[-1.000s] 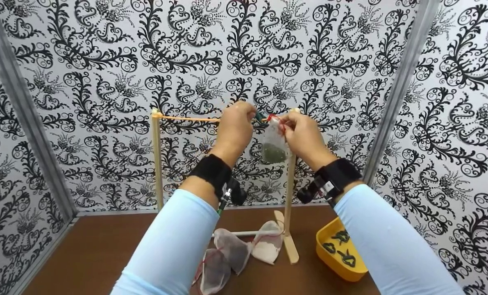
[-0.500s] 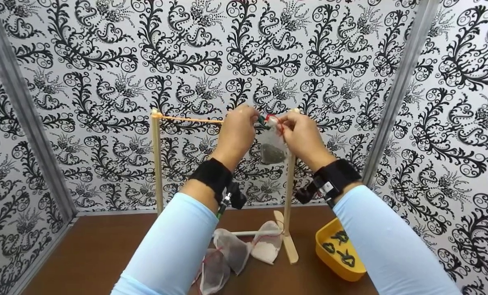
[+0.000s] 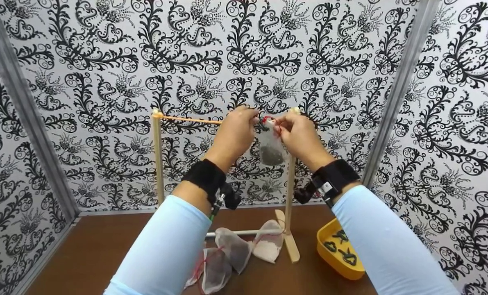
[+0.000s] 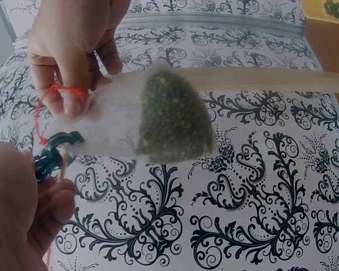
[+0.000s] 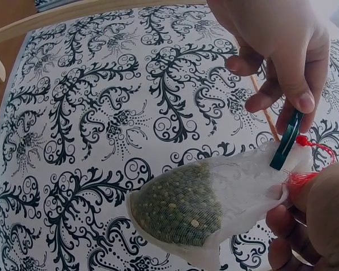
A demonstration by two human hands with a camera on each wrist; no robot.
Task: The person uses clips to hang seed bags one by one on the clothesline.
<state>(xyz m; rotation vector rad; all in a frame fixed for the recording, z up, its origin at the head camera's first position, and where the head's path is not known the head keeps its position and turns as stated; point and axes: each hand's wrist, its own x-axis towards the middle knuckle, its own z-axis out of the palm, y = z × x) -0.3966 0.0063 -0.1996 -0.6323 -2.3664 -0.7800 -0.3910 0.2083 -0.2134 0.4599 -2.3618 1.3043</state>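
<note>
A dark green plastic clothespin is pinched between the thumb and fingers of my left hand. Its tip lies over the gathered top of a white mesh drawstring bag, beside the orange cord. Dark green, grainy contents fill the lower part of the bag. My right hand pinches the bag near its neck, where a red drawstring loops out. In the head view both hands are close together near the cord's right end. Whether the clothespin bites on both bag and cord is hard to tell.
Two wooden posts, left and right, carry the cord. Several mesh bags with red strings, one a pale-filled bag, lie on the brown table. A yellow tub of green clothespins stands at right. Patterned walls enclose the space.
My left hand has come down slightly, bringing the clothespin lower against the bag's top. The bag and my right hand have shifted a little left.
</note>
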